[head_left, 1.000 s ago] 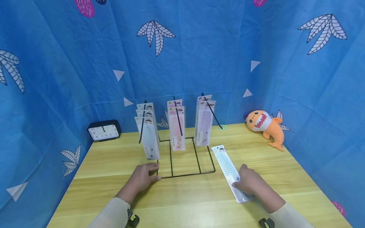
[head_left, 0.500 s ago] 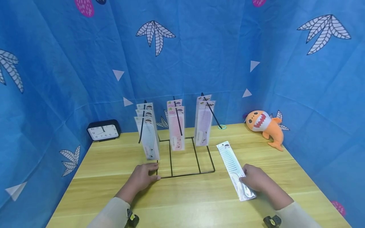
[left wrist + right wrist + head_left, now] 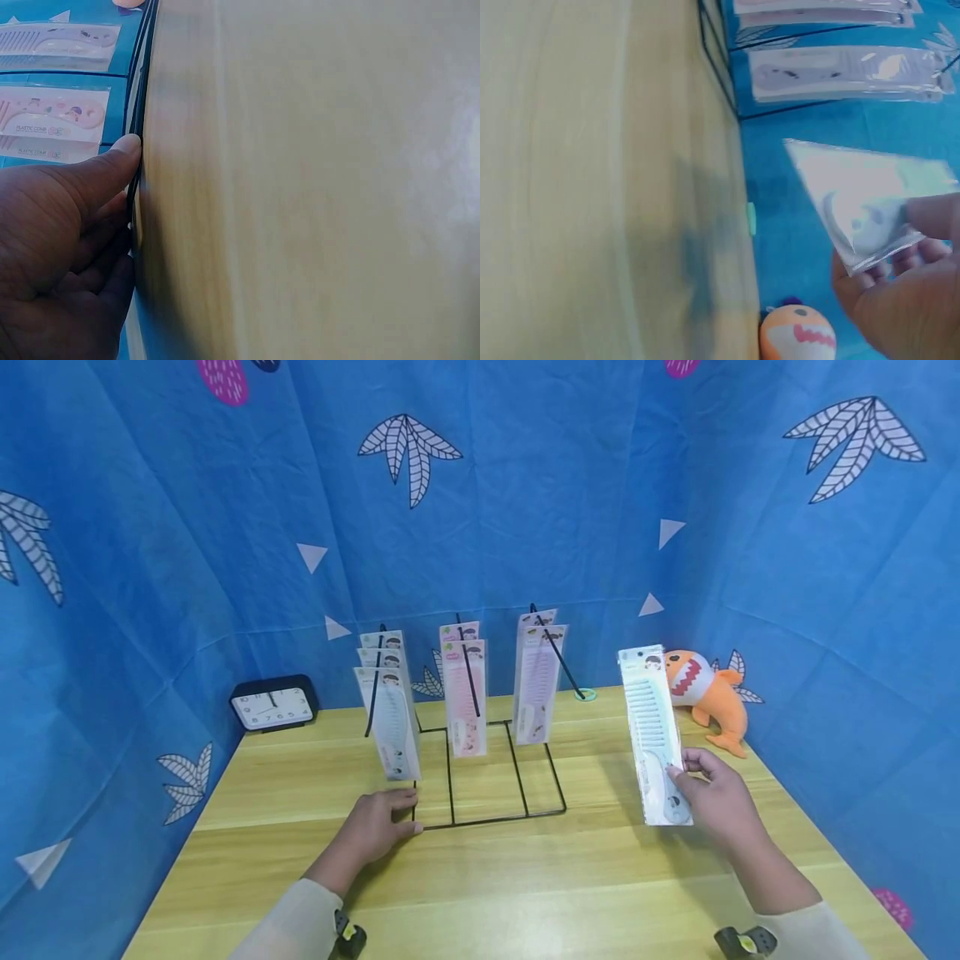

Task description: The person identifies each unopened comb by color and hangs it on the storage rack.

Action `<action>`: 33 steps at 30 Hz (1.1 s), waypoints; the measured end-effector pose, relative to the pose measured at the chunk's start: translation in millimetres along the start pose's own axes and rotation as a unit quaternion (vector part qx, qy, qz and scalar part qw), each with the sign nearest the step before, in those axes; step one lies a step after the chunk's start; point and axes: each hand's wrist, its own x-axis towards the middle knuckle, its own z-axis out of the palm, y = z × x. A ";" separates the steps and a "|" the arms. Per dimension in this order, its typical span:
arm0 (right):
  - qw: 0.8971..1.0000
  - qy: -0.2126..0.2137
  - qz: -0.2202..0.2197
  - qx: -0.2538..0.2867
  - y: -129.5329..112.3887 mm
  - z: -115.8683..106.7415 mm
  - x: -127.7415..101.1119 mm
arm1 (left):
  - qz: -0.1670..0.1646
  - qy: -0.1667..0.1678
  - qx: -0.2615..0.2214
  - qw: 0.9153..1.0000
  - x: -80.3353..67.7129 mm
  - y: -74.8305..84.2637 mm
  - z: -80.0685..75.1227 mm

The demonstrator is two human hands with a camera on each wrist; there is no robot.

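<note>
My right hand [image 3: 720,802] pinches a packaged pale blue comb [image 3: 649,718] by its lower right edge, thumb in front. The comb stands nearly upright above the table, to the right of a black wire display rack [image 3: 491,820]. At the rack's front left corner, my left hand [image 3: 372,825] holds the base wire between thumb and fingers. Packaged combs hang from three hooks: several-toothed blue combs [image 3: 395,731] on the left, pink combs [image 3: 467,702] in the middle and purple combs [image 3: 537,685] on the right. In the right wrist view, glare whitens the held comb's package [image 3: 870,172].
An orange shark plush [image 3: 716,702] lies at the table's back right, partly behind the held comb. A black-framed clock [image 3: 273,703] stands at the back left. A small green ring [image 3: 589,695] is near the right hook's tip. Blue patterned cloth [image 3: 570,485] surrounds the wooden table [image 3: 517,902].
My right hand has lifted the packaged comb from low over the table, moving it up and to the right and tilting it upright. My left hand stays on the rack's corner.
</note>
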 end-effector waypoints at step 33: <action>0.922 -0.131 -0.330 0.154 -71.1 134.5 -62.8 | 0.008 0.007 -0.002 1.000 -1.2 -1.0 1.6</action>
